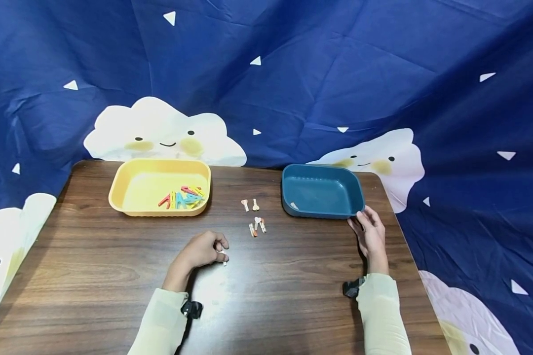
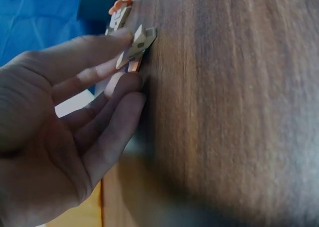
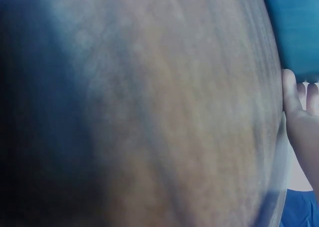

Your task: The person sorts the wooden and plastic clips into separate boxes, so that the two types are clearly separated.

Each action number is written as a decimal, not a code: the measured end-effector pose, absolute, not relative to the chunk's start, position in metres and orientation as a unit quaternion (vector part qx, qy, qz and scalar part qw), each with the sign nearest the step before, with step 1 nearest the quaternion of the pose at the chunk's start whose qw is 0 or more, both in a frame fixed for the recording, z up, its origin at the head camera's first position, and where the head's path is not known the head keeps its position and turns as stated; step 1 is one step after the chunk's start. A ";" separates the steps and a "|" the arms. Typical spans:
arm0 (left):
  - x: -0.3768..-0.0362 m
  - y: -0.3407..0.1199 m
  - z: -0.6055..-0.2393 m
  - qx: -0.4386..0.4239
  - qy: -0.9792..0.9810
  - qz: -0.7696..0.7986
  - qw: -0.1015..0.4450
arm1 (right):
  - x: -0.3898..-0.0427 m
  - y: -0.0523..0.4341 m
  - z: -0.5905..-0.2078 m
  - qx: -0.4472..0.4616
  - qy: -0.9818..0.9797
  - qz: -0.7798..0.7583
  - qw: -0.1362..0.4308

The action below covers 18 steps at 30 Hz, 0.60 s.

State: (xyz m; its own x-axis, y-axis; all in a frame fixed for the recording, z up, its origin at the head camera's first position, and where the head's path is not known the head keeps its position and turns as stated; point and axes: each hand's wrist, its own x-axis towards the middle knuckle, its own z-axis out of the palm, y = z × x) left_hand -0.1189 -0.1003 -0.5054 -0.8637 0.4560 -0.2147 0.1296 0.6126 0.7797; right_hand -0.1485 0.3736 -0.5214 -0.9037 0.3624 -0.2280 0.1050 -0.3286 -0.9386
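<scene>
The left hand (image 1: 203,250) is resting near the middle of the dark wood-grain desk (image 1: 93,276), its fingers (image 2: 107,70) curling to pinch a small pale wooden clip (image 2: 135,48) against the desk surface. The clip is flat and narrow, with a lighter top face. The right hand (image 1: 371,234) is lying at the right side of the desk, its fingers fairly straight and relaxed, fingertips touching the near right corner of the blue tray (image 1: 322,191). Just beyond the left hand, between the two trays, a few more small clips (image 1: 257,225) are lying loose on the desk, some with heart-shaped tops. The blue tray is a smooth plastic rectangle with rounded corners. Far left, a yellow tray (image 1: 160,186) of the same shape is holding a heap of coloured clips (image 1: 183,197). Behind the desk, a wrinkled dark blue cloth (image 1: 320,74) printed with white clouds is hanging.
</scene>
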 end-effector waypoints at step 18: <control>-0.121 -0.101 -0.514 0.158 0.835 0.492 0.189 | -0.149 0.374 -0.521 -0.206 -0.581 0.784 0.078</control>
